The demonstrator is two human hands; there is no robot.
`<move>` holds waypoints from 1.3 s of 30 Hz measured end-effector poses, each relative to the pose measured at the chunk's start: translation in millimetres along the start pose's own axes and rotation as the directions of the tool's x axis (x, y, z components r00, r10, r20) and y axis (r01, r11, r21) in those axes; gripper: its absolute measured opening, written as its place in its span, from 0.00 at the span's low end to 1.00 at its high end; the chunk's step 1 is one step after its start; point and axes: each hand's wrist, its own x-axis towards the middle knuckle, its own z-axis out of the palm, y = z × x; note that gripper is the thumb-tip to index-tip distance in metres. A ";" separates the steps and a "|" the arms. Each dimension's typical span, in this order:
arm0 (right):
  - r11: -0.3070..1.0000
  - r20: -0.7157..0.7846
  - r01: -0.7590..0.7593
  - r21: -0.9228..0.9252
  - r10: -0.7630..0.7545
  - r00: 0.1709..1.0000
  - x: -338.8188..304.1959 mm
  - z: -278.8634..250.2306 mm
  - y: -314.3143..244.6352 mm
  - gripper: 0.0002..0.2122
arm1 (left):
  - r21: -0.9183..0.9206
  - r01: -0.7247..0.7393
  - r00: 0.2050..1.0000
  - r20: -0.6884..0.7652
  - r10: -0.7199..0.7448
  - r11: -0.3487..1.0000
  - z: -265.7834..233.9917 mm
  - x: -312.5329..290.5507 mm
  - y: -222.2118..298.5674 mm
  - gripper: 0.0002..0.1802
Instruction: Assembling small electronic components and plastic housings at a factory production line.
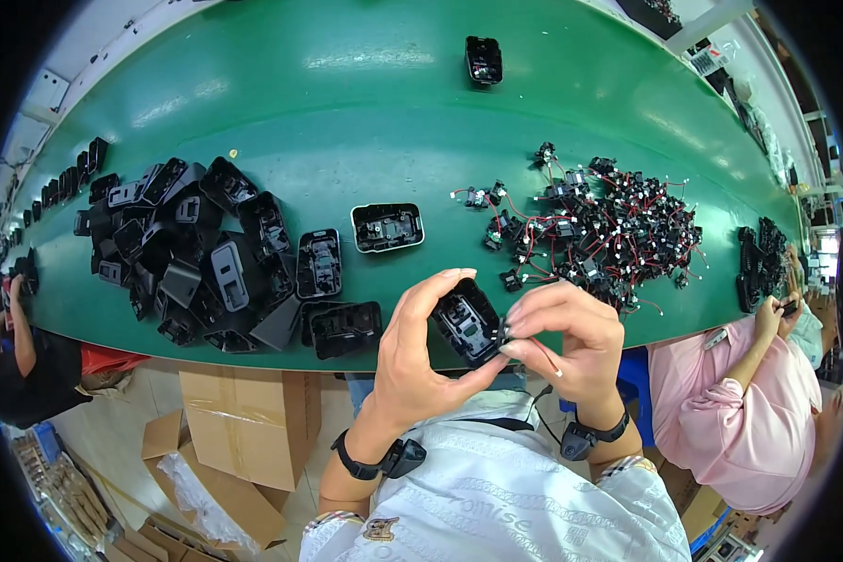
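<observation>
Gripping, two hands (410,352) (573,339): left, one black housing (465,321); right, one wired part (505,334).

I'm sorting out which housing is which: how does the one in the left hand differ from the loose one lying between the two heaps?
The held housing is in the left hand; the loose housing lies on the green table. The held housing slants; the loose housing lies lengthwise left to right. The right hand holds a small wired part at the held housing's edge; neither hand touches the loose housing. Both are black, open boxes.
</observation>
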 end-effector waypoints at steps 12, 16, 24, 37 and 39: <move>0.999 0.131 0.017 -0.036 -0.012 0.991 2.8 -5.7 -5.2 0.09 | -0.033 -0.099 0.987 0.122 0.102 0.995 -11.9 11.4 -1.4 0.40; 0.854 -0.051 -0.344 0.391 0.393 0.918 -4.2 0.1 -12.5 0.11 | 0.021 -0.135 0.979 0.158 0.130 0.991 -10.3 6.2 -6.9 0.28; 0.982 -0.150 -0.024 0.190 0.053 0.987 -15.7 16.0 6.5 0.12 | -0.024 -0.133 0.970 0.205 0.135 0.991 -3.0 4.6 -5.6 0.21; 0.953 0.156 -0.229 0.197 0.200 0.967 -4.0 -2.3 2.8 0.09 | -0.074 -0.103 0.988 0.105 0.111 0.992 -13.0 9.4 -2.6 0.42; 0.945 0.194 -0.235 0.228 0.193 0.962 -3.8 -3.9 2.0 0.10 | -0.148 -0.074 0.991 0.102 0.089 0.986 -10.5 4.7 -9.5 0.44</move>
